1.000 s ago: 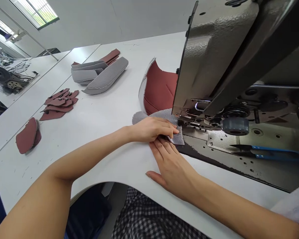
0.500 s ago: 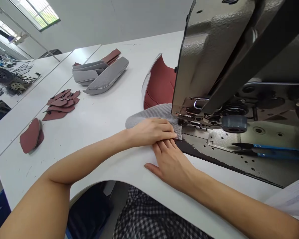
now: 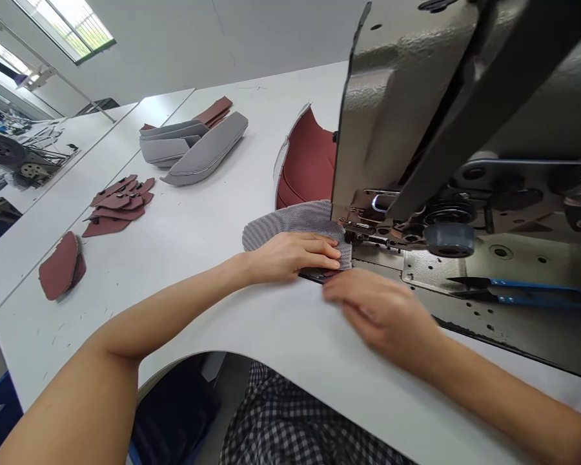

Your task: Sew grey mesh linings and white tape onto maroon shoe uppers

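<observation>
A grey mesh fabric piece (image 3: 290, 219) lies partly under the needle area of a sewing machine (image 3: 368, 213). My left hand (image 3: 293, 255) rests flat on this fabric, fingers stretched toward the machine and pressing it down. A narrow strip of dark red shows along its near edge. Close to that edge, my right hand (image 3: 382, 307) is raised a little, blurred by motion, with bent fingers; whether it pinches anything is unclear. Behind the fabric stands a curved dark red panel (image 3: 307, 161), partly hidden by the machine.
Blue-handled thread snips (image 3: 537, 292) lie on the machine bed to the right. Several grey sewn panels (image 3: 208, 152), a heap of small dark red pieces (image 3: 121, 203) and another dark red piece (image 3: 61, 266) lie on the white table (image 3: 188, 232) at the left.
My right hand has come away from beside the left fingers, moving right and curling its fingers. The left hand stays on the fabric. The view has shifted slightly.
</observation>
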`<control>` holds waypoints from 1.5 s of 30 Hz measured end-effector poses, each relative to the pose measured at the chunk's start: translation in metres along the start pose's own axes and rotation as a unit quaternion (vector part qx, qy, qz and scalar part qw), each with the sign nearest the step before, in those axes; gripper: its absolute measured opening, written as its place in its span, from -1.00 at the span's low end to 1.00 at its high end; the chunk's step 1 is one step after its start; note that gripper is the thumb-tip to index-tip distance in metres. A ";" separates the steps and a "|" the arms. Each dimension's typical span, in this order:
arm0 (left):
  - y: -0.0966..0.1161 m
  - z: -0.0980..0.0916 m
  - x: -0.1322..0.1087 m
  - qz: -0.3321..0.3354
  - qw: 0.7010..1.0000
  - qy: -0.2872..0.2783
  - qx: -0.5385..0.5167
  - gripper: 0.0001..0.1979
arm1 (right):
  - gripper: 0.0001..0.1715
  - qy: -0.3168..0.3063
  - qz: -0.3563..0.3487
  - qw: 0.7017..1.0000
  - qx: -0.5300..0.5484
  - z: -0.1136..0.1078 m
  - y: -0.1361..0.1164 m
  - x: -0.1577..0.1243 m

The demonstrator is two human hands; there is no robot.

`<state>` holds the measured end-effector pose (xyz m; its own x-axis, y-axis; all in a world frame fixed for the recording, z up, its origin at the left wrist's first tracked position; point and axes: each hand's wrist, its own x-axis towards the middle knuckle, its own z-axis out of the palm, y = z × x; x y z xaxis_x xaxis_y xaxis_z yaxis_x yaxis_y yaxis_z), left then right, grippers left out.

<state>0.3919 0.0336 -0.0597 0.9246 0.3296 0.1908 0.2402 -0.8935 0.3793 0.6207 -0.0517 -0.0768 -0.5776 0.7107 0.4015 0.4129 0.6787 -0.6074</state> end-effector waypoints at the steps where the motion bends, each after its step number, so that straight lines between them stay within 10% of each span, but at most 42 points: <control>1: 0.000 0.002 -0.001 -0.006 1.000 0.007 -0.003 -0.59 | -0.54 0.022 0.033 0.998 -0.040 -0.009 0.008 -0.004; 28: -0.053 0.002 0.032 -0.033 0.998 0.043 0.013 -0.67 | -0.49 -0.023 0.035 0.970 -0.239 -0.015 0.052 -0.015; 45: -0.040 0.007 0.024 -0.046 0.997 0.051 -0.030 -0.72 | -0.55 0.040 0.000 0.975 -0.217 -0.013 0.040 -0.010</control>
<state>0.4067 0.0750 -0.0763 0.8641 0.4414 0.2417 0.3022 -0.8392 0.4522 0.6519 -0.0292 -0.0964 -0.5286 0.7106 0.4643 0.6820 0.6812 -0.2662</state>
